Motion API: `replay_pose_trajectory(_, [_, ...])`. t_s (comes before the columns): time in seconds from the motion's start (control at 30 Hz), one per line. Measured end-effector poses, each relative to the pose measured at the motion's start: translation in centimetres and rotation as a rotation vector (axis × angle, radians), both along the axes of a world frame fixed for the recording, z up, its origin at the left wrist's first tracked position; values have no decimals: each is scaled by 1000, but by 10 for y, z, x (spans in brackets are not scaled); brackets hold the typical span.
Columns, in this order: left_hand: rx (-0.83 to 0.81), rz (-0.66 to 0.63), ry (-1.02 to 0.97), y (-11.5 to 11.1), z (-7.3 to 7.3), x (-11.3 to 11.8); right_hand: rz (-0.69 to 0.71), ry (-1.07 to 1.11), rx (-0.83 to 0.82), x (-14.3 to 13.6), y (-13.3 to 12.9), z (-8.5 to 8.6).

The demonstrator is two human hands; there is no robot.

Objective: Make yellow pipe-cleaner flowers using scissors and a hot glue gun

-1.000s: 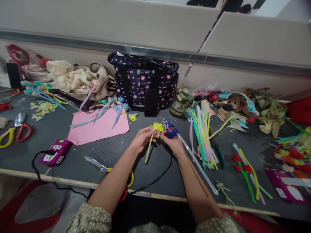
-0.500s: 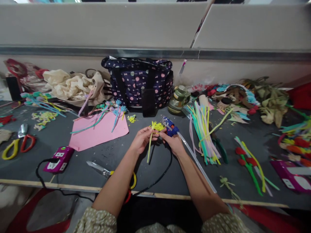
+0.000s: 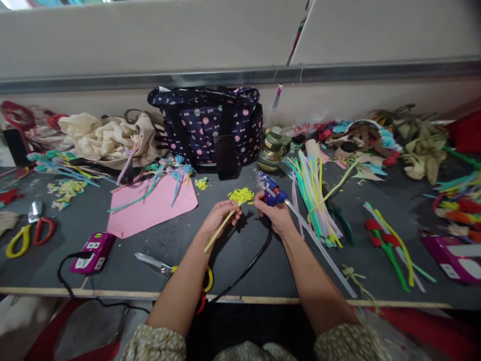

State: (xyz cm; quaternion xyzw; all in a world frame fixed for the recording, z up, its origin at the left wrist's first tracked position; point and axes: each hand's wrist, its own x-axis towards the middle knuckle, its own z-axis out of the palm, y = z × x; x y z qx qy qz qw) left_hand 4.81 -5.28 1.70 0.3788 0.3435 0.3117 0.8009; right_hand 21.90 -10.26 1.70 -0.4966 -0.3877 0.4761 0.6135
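Note:
A pale yellow stem point(image 3: 219, 231) slants down from my left hand point(image 3: 221, 215), whose fingers pinch its upper end. Just beyond those fingertips lies a pile of small yellow pieces point(image 3: 242, 195). My right hand point(image 3: 273, 210) is closed round a blue glue gun point(image 3: 273, 190) with a long clear glue stick point(image 3: 319, 243) in its back. The gun's nozzle points away to the upper left. A small yellow piece shows at my right fingertips, to the right of the pile.
Scissors point(image 3: 154, 263) lie partly under my left forearm. A pink sheet point(image 3: 150, 210) is at the left, a bundle of coloured stems point(image 3: 313, 200) at the right. Behind stand a dark bag point(image 3: 210, 125), a phone point(image 3: 225, 156) and a green bottle point(image 3: 272, 150). A black cable crosses the front.
My hands have moved apart. The yellow stem has swung to a slant towards the lower left, and the glue gun has shifted right and up with my right hand. The view has shifted slightly.

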Motion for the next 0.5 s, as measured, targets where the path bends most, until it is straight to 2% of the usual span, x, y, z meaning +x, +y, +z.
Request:
replay_pose_trajectory(0.27, [-8,-84,27,-1,-2,-1,18,-59,-57,1,-4,10])
replay_pose_trajectory(0.5, [2,-100,43,-2,1,0,35,-128,-64,3,-4,9])
